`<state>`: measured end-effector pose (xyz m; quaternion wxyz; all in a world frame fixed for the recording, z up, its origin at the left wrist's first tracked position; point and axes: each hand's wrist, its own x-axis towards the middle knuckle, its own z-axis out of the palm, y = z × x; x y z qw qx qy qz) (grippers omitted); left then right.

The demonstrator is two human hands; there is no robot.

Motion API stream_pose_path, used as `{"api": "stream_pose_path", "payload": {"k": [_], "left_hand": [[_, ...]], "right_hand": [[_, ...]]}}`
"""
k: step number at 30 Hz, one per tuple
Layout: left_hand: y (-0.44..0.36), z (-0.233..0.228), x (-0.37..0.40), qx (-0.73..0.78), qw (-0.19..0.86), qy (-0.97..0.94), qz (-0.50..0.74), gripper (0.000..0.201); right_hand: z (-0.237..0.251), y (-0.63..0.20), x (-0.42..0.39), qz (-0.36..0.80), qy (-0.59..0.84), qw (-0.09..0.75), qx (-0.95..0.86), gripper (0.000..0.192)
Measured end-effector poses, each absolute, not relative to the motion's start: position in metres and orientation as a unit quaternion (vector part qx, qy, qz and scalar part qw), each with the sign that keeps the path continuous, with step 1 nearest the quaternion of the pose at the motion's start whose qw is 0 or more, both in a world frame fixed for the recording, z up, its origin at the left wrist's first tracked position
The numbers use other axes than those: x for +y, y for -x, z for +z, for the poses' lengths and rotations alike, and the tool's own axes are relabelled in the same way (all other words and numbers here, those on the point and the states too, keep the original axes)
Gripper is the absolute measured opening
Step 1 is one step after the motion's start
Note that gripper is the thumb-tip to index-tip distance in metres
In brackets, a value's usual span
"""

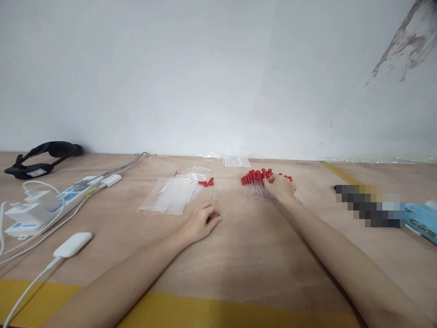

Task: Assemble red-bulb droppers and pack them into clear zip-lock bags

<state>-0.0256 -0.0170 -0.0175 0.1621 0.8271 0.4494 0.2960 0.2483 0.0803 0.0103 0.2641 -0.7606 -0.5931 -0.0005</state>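
Note:
My right hand [280, 187] is at a row of glass droppers with red rubber bulbs [253, 178], right of the table's middle. Its fingers are closed at the bulb end of a dropper, and the hand covers part of the row. My left hand [202, 222] rests on the table, loosely curled, with a gap between thumb and fingers and nothing visible in it. Just beyond it lies a small group of red-bulbed droppers [209, 183]. These touch or lie close beside a stack of clear plastic zip bags [167, 195].
On the left are a white power strip [70, 197] with plugs and cables, a white charger puck [73, 244] and a black strap-like headset [44, 159]. Another clear bag [236, 162] lies by the wall. At right are a pixelated dark object [368, 205] and a blue packet [421, 221].

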Motion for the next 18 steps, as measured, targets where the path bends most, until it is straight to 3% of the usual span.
{"api": "stream_pose_path", "payload": {"k": [7, 10, 16, 18], "left_hand": [[0.024, -0.016, -0.020, 0.466, 0.162, -0.817, 0.300, 0.012], [0.028, -0.013, -0.010, 0.491, 0.107, -0.804, 0.318, 0.011], [0.057, -0.005, 0.053, 0.547, -0.033, -0.776, 0.311, 0.008], [0.065, -0.004, 0.076, 0.548, -0.044, -0.785, 0.286, 0.018]], "right_hand": [[0.006, -0.235, 0.071, -0.045, 0.721, 0.287, -0.630, 0.026], [0.007, -0.211, 0.057, -0.027, 0.644, 0.297, -0.704, 0.024], [-0.005, -0.141, 0.048, 0.053, 0.592, 0.235, -0.769, 0.021], [-0.007, -0.122, 0.051, 0.076, 0.600, 0.234, -0.761, 0.022]]}}
